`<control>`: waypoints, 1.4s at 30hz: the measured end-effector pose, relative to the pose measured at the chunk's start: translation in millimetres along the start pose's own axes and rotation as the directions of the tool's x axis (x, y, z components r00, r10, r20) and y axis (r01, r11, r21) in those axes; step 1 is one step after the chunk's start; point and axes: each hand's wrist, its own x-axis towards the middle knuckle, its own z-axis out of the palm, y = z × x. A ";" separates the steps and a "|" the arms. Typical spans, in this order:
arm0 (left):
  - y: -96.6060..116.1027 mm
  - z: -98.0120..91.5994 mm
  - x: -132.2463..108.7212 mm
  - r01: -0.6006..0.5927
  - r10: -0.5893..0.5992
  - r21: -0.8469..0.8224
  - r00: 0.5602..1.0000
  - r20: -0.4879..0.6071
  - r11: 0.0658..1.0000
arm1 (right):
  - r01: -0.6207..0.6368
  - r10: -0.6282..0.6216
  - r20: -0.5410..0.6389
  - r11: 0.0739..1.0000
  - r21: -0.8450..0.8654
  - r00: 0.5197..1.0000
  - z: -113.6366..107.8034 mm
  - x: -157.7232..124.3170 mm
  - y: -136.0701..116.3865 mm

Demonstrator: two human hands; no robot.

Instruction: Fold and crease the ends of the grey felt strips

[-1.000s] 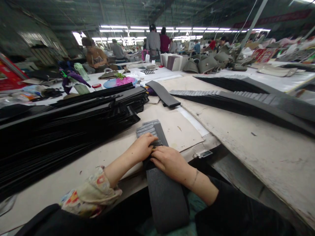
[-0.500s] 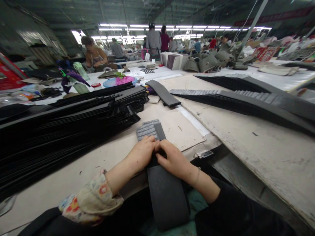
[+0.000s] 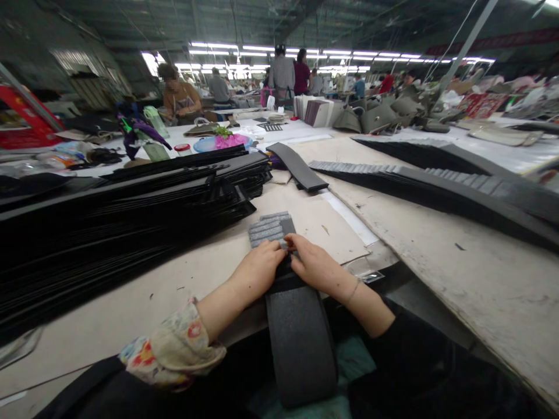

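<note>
A long dark grey strip (image 3: 301, 343) hangs over the table's near edge and curves down across my lap. Its far end lies on the table under overlapping light grey ribbed strip ends (image 3: 267, 230). My left hand (image 3: 261, 267) is closed on the left side of the strips, fingers bent and thumb hidden. From the right, my right hand (image 3: 315, 265) curls over the strips, forefinger and thumb close together at my left fingertips. What exactly lies between those fingertips is partly hidden.
A tall pile of black strips (image 3: 131, 233) fills the table's left. One loose strip (image 3: 299, 167) lies ahead, and fanned strips (image 3: 419, 180) lie at right. Farther back are a pink bundle (image 3: 231, 141), grey bag pieces (image 3: 378, 116) and a seated person (image 3: 181, 99). A gap opens between the boards.
My right hand's fingertips have shifted slightly forward and its forefinger has straightened somewhat. My left hand stays on the strips. The whole view has swung a little to the left.
</note>
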 end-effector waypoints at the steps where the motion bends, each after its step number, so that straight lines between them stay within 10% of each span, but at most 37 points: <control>1: -0.4 1.0 0.1 -0.002 0.002 -0.006 1.000 -0.006 1.000 | 0.002 -0.001 0.025 0.999 -0.048 1.000 -1.0 0.9 -2.0; 15: -39.8 -8.0 -32.8 0.217 -0.232 -0.436 0.972 0.019 0.873 | 0.252 -0.173 0.242 0.902 -0.351 0.955 -5.7 9.7 -19.5; 31: -20.5 5.0 -55.4 0.112 -0.120 -0.092 0.988 -0.095 0.989 | 0.386 -0.275 0.307 0.830 -0.403 0.911 6.2 12.4 -26.4; 38: -20.7 17.9 -77.2 0.131 -0.194 -0.297 0.961 -0.194 0.946 | 0.353 -0.272 0.256 0.862 -0.363 0.928 2.6 8.1 -28.1; 42: -34.8 10.7 -73.3 0.191 -0.251 -0.461 0.965 -0.072 0.867 | 0.340 -0.264 0.239 0.862 -0.376 0.934 5.6 6.6 -27.0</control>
